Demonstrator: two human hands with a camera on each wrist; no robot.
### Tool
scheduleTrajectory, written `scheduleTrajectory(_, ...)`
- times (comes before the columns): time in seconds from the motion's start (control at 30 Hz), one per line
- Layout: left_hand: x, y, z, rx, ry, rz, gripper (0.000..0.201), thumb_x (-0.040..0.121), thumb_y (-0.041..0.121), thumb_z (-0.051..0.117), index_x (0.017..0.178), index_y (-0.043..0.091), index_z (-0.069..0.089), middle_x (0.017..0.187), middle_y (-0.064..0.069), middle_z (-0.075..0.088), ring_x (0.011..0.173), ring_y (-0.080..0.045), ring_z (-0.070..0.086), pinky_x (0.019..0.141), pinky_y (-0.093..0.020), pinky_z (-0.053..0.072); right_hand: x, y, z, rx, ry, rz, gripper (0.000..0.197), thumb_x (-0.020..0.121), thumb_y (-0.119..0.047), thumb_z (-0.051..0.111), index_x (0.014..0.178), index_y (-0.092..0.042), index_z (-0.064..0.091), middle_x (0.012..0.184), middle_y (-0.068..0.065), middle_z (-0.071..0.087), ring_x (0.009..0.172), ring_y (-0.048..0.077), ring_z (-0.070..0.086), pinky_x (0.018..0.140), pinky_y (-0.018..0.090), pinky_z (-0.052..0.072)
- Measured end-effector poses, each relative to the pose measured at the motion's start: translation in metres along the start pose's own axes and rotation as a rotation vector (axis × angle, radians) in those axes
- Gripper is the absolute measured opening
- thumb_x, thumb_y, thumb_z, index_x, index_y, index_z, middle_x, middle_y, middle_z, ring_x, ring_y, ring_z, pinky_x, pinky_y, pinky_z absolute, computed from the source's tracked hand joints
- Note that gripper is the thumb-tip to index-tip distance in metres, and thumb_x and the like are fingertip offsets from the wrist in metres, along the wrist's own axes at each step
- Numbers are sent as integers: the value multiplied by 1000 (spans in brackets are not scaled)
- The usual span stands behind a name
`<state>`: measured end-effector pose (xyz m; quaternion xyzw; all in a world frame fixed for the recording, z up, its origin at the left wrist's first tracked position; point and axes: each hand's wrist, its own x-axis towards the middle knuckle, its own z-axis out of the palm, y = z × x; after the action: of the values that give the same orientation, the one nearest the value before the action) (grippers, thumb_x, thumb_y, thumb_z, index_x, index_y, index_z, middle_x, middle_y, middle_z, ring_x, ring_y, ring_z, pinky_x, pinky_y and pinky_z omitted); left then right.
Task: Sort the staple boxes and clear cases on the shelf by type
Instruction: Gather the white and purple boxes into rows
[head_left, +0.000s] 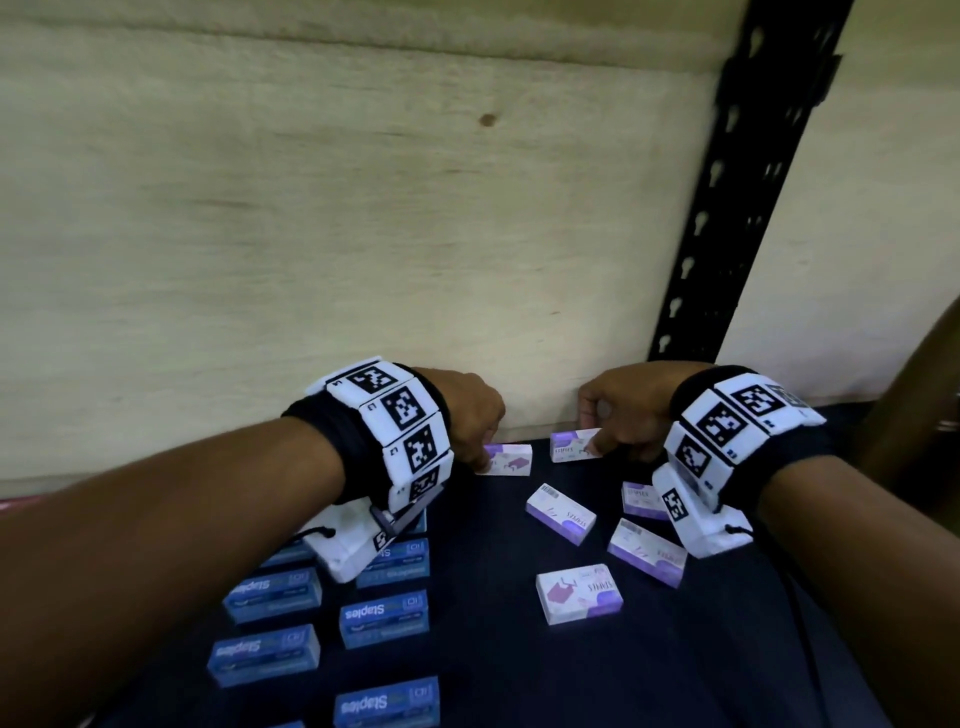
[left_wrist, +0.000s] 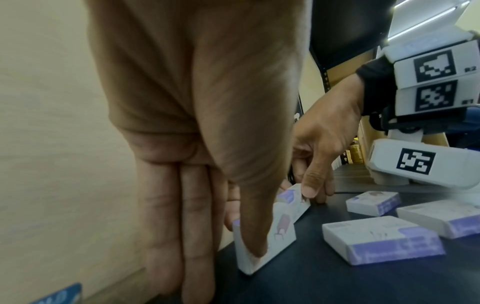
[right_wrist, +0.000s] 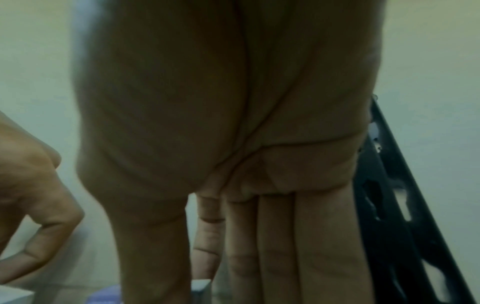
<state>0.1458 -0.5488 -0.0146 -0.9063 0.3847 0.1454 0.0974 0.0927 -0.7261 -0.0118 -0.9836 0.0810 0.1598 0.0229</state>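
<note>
The left hand (head_left: 475, 415) pinches a purple-and-white staple box (head_left: 506, 459) at twelve o'clock on the dark shelf (head_left: 483, 623); the right hand (head_left: 621, 410) pinches its neighbour (head_left: 571, 446). Four cardboard purple boxes lie scattered at three o'clock, blue boxes (head_left: 384, 618) rowed at eight. Only the left wrist view shows the thumb (left_wrist: 253, 226) across the box face — it stands on edge.

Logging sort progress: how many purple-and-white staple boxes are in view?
6: one held by the left hand, one by the right hand, four loose at. More may hide under the wrists.

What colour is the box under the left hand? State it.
White with purple print; the box pinched by the left hand shows best in the left wrist view.
</note>
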Motion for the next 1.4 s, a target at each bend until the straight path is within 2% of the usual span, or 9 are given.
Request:
scheduleTrajectory(0.33, 2, 0, 3, -28, -25, -11, 41, 97, 34, 58, 119, 0, 59, 83, -3, 62, 53, -8, 50, 51, -18, 40, 0, 0, 0, 13, -2, -14, 25, 90, -27, 71, 113, -18, 64, 80, -11, 55, 62, 3, 49, 48, 13, 46)
scheduleTrajectory(0.43, 3, -1, 2, -46, -29, -17, 42, 96, 35, 59, 118, 0, 61, 75, 0, 60, 49, -8, 51, 49, -18, 41, 0, 1, 2, 38, 3, -14, 27, 89, -26, 72, 114, -17, 64, 81, -10, 55, 64, 4, 51, 59, 19, 47)
scheduleTrajectory(0.6, 3, 1, 4, -92, -25, -47, 36, 92, 34, 67, 113, 6, 60, 47, 10, 55, 34, 0, 48, 36, -10, 36, -1, 3, 2, 70, 0, -15, 30, 88, -28, 74, 114, -18, 63, 80, -11, 56, 63, 3, 51, 52, 15, 47)
scheduleTrajectory(0.8, -6, 6, 10, -95, 8, -90, 59, 86, 32, 73, 123, 13, 31, 80, 2, 50, 65, -12, 49, 55, -24, 38, -4, 14, 10, 289, -26, 20, 32, 86, -23, 76, 110, -20, 55, 82, -2, 60, 76, 19, 61, 79, 39, 59)
scheduleTrajectory(1.0, -24, 6, 14, -108, -44, -92, 63, 90, 28, 63, 134, 11, 21, 110, -12, 61, 99, -30, 62, 87, -42, 53, -19, 20, 12, 227, 8, 83, 20, 87, -31, 71, 95, -13, 69, 95, 8, 74, 80, 17, 64, 70, 32, 55)
scheduleTrajectory(1.07, -32, 7, 14, -121, -52, -94, 61, 90, 31, 63, 132, 15, 23, 108, -10, 62, 97, -29, 62, 87, -42, 54, -27, 18, 12, 141, 22, 85, 17, 86, -35, 68, 91, -19, 68, 88, 0, 70, 80, 14, 62, 66, 26, 48)
scheduleTrajectory(1.17, -42, 11, 14, -120, -47, -99, 67, 87, 36, 65, 134, 20, 19, 109, -6, 60, 96, -26, 62, 87, -40, 54, -33, 17, 11, 81, 20, 80, 23, 90, -33, 62, 101, -14, 69, 96, 1, 67, 91, 18, 61, 84, 31, 52)
scheduleTrajectory(1.3, -53, 26, 4, -58, 107, -53, 53, 87, 34, 67, 122, 28, 28, 118, -4, 43, 92, -24, 57, 79, -39, 51, -47, 21, 7, 2, -55, 104, 20, 93, -34, 61, 81, -19, 59, 84, -3, 56, 77, 13, 53, 76, 28, 46)
scheduleTrajectory(1.4, -53, 39, -3, -26, 116, 75, 37, 92, 31, 64, 122, 30, 42, 119, -2, 45, 92, -21, 52, 76, -34, 44, -54, 27, 7, -2, -129, 139, 23, 85, -39, 70, 92, -17, 69, 98, -4, 67, 97, 18, 61, 90, 32, 49)
